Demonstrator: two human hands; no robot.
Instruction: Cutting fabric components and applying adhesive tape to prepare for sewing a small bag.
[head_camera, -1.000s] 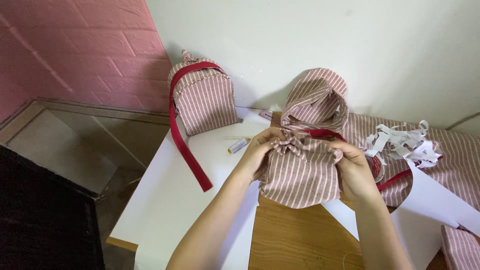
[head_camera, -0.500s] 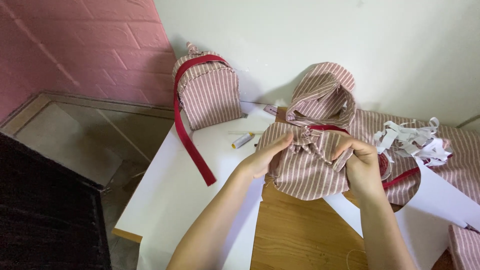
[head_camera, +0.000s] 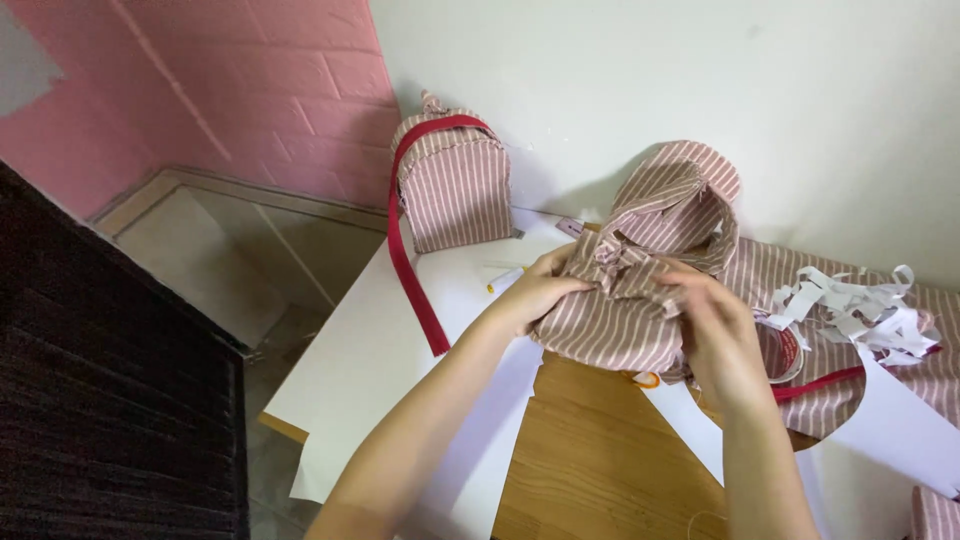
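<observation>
Both my hands grip a pink-and-white striped fabric bag (head_camera: 610, 330) at the middle of the table. My left hand (head_camera: 535, 292) pinches its left upper edge. My right hand (head_camera: 715, 335) is closed on the gathered top at the right. The bag's hood-like flap (head_camera: 680, 195) stands up behind my hands. A second, finished striped bag (head_camera: 455, 185) with a red strap (head_camera: 405, 250) stands upright against the wall at the left.
White paper sheets (head_camera: 400, 350) cover the wooden table (head_camera: 590, 470). A marker (head_camera: 505, 278) lies near my left hand. More striped cloth (head_camera: 900, 370) and white paper strips (head_camera: 850, 305) lie at the right. A dark panel (head_camera: 110, 420) fills the left foreground.
My view has shifted so the table sits further right. My hands have worked on the bag's gathered top, with the right hand now covering more of it.
</observation>
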